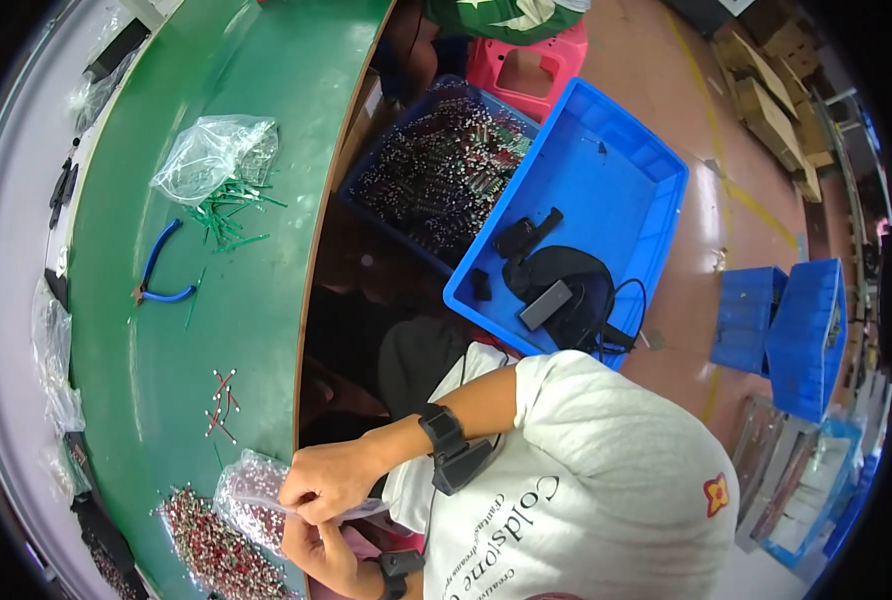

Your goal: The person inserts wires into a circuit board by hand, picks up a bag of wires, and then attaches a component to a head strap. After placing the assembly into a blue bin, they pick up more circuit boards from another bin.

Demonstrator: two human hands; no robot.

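My right hand [331,480] is closed on the mouth of a clear plastic bag [251,480] at the table's near edge. Just below it in the picture, my left hand [321,555] is also closed, its fingers pinched at the same bag's gathered edge. Short red wires with pale ends show through the plastic. Against the bag lies a heap of loose short wires [221,545], red and dark with silvery-white tips. A few separate red and black wires [223,405] rest on the green table [256,320] farther along. The fingertips are partly hidden by my hands.
Blue-handled pliers [171,265], green cable ties [228,212] and their clear bag [216,160] lie on the table. Beside me, a blue crate [606,150] holds a black strap and a device; another bin [446,170] is full of wires. Someone sits near a pink stool [541,70].
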